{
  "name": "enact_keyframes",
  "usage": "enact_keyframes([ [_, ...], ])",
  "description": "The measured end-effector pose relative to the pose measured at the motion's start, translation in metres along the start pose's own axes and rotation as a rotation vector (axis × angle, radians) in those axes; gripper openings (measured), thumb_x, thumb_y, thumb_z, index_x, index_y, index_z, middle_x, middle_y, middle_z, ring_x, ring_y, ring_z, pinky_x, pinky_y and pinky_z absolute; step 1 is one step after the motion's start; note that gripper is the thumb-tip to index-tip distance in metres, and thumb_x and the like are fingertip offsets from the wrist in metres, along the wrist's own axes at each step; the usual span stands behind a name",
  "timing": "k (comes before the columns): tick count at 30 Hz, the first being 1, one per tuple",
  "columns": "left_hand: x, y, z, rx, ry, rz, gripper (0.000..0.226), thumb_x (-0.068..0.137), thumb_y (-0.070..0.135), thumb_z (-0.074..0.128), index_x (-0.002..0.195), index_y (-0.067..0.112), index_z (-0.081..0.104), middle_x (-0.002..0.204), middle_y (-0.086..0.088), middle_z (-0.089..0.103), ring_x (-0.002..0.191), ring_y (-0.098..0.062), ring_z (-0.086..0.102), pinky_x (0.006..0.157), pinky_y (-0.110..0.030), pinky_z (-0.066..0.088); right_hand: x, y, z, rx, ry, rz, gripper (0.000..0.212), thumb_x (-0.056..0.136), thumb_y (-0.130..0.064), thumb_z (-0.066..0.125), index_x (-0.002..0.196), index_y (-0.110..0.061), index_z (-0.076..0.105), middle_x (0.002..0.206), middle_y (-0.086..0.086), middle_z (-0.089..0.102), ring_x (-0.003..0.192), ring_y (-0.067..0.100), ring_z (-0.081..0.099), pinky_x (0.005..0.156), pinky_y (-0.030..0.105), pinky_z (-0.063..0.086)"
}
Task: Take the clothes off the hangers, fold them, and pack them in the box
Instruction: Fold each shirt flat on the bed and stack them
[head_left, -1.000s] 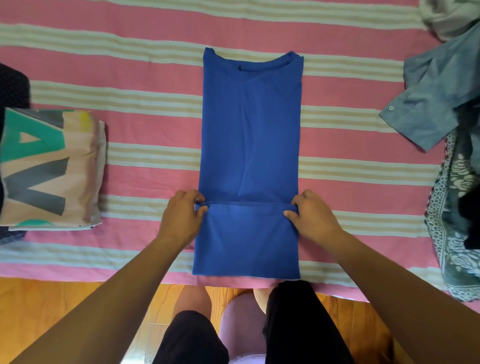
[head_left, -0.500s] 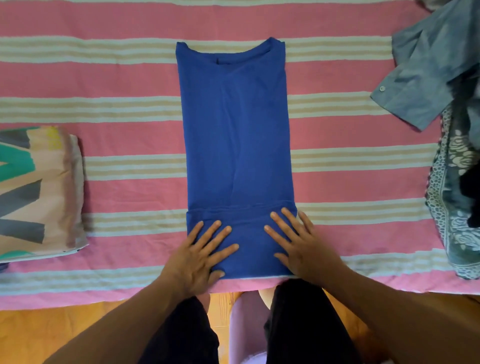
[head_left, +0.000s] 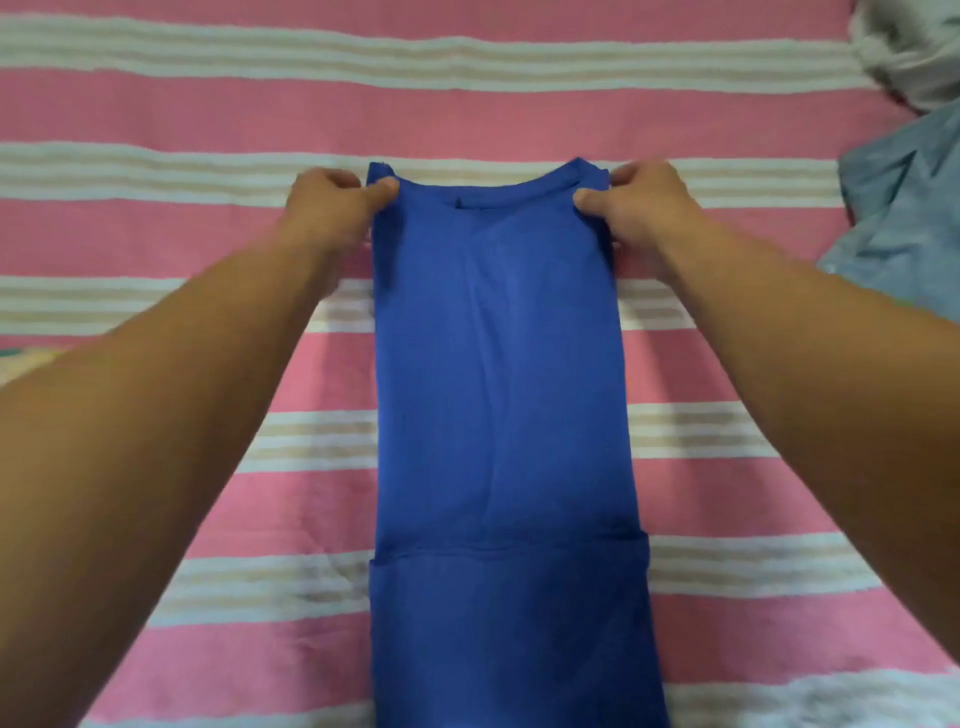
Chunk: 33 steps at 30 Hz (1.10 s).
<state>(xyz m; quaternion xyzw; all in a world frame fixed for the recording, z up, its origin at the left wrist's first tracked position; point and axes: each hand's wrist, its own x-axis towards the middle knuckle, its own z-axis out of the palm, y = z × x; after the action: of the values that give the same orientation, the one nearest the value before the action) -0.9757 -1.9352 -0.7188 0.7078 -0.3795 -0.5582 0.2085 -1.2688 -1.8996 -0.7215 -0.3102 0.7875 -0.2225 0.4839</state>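
A blue T-shirt (head_left: 498, 395) lies flat on the pink striped bedspread (head_left: 467, 114), folded into a long narrow strip with its hem turned up near me. My left hand (head_left: 332, 205) pinches the shirt's far left shoulder corner between thumb and fingers. My right hand (head_left: 636, 202) pinches the far right shoulder corner by the collar. Both arms reach forward along the shirt's sides. No box or hanger is in view.
A light blue shirt (head_left: 904, 218) lies crumpled at the right edge, with a white garment (head_left: 914, 47) behind it at the top right. A sliver of a patterned folded cloth (head_left: 21, 358) shows at the left behind my forearm.
My hands left the turned-up hem, where they were pressing flat, and reached forward to pinch the shoulder corners. The view has moved closer over the shirt.
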Motion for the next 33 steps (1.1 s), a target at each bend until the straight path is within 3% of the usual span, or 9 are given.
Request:
enact_keyframes([
  [3, -0.002, 0.005, 0.003, -0.069, -0.135, -0.032, 0.02, 0.09, 0.013, 0.072, 0.109, 0.01, 0.072, 0.102, -0.004, 0.077, 0.081, -0.017, 0.075, 0.068, -0.036, 0.061, 0.002, -0.019, 0.007, -0.04, -0.22, 0.004, 0.033, 0.08, -0.018, 0.08, 0.11, -0.01, 0.071, 0.107, 0.005, 0.075, 0.097, 0.021, 0.073, 0.09, 0.046, 0.059],
  [9, -0.125, -0.004, -0.034, -0.211, -0.186, 0.228, 0.026, 0.091, -0.009, 0.061, 0.109, 0.007, 0.069, 0.099, 0.002, 0.073, 0.086, -0.005, 0.066, 0.076, -0.015, 0.05, -0.115, -0.005, -0.04, 0.089, -0.177, -0.267, 0.02, 0.083, -0.001, 0.073, 0.103, 0.0, 0.069, 0.098, 0.007, 0.07, 0.084, 0.008, 0.066, 0.079, 0.023, 0.053],
  [11, -0.17, -0.031, -0.043, -0.107, -0.189, 0.221, 0.023, 0.088, -0.01, 0.065, 0.099, 0.01, 0.071, 0.089, 0.006, 0.072, 0.083, -0.005, 0.062, 0.079, -0.017, 0.049, -0.163, 0.025, -0.05, 0.0, -0.17, -0.301, 0.02, 0.076, -0.002, 0.08, 0.09, -0.009, 0.068, 0.097, 0.002, 0.059, 0.075, -0.007, 0.057, 0.074, 0.009, 0.043],
  [14, -0.222, -0.093, -0.046, 0.037, -0.254, 0.08, 0.028, 0.088, -0.008, 0.069, 0.1, 0.018, 0.074, 0.089, -0.008, 0.071, 0.081, -0.013, 0.06, 0.075, -0.026, 0.048, -0.217, 0.095, -0.044, -0.138, -0.231, -0.234, 0.028, 0.073, -0.003, 0.077, 0.084, -0.027, 0.067, 0.107, 0.0, 0.045, 0.094, -0.01, 0.053, 0.088, 0.002, 0.037],
  [19, -0.254, -0.16, -0.038, 0.34, -0.298, 0.044, 0.058, 0.091, -0.01, 0.06, 0.113, 0.043, 0.065, 0.109, 0.007, 0.059, 0.087, -0.005, 0.062, 0.078, -0.017, 0.053, -0.246, 0.185, -0.026, -0.188, -0.041, -0.052, 0.065, 0.078, 0.027, 0.046, 0.088, -0.035, 0.063, 0.126, 0.006, 0.047, 0.11, 0.023, 0.063, 0.085, 0.024, 0.05],
  [23, -0.239, -0.133, -0.029, 0.25, -0.058, 0.029, 0.025, 0.096, 0.01, 0.059, 0.113, 0.027, 0.065, 0.111, -0.008, 0.067, 0.07, -0.006, 0.06, 0.058, -0.023, 0.048, -0.226, 0.163, -0.009, -0.131, 0.078, -0.033, 0.028, 0.089, -0.005, 0.057, 0.109, -0.025, 0.061, 0.121, 0.006, 0.061, 0.104, 0.022, 0.064, 0.09, 0.042, 0.055],
  [27, -0.198, -0.101, -0.01, 0.766, 0.114, 0.6, 0.047, 0.099, 0.032, 0.054, 0.142, 0.014, 0.054, 0.143, -0.016, 0.052, 0.131, -0.034, 0.046, 0.11, -0.049, 0.04, -0.192, 0.11, 0.013, -0.398, 0.204, -0.399, 0.047, 0.098, -0.024, 0.054, 0.144, -0.018, 0.046, 0.149, 0.01, 0.04, 0.137, 0.027, 0.036, 0.115, 0.036, 0.03],
  [30, -0.174, -0.098, 0.024, 1.069, 0.013, 0.971, 0.053, 0.104, 0.042, 0.042, 0.152, 0.019, 0.043, 0.16, -0.018, 0.035, 0.149, -0.042, 0.026, 0.119, -0.056, 0.025, -0.174, 0.093, 0.032, -0.731, 0.239, -0.742, 0.056, 0.103, -0.036, 0.044, 0.154, -0.017, 0.034, 0.163, 0.012, 0.025, 0.15, 0.036, 0.018, 0.122, 0.048, 0.015],
  [33, -0.155, -0.137, 0.03, 1.318, -0.121, 1.014, 0.059, 0.106, 0.052, 0.024, 0.162, 0.034, 0.015, 0.17, -0.009, 0.013, 0.156, -0.036, 0.006, 0.126, -0.051, 0.007, -0.16, 0.123, 0.046, -1.009, 0.033, -0.689, 0.071, 0.101, -0.058, 0.025, 0.16, -0.021, 0.016, 0.168, 0.009, 0.008, 0.154, 0.036, 0.002, 0.123, 0.055, 0.008],
])
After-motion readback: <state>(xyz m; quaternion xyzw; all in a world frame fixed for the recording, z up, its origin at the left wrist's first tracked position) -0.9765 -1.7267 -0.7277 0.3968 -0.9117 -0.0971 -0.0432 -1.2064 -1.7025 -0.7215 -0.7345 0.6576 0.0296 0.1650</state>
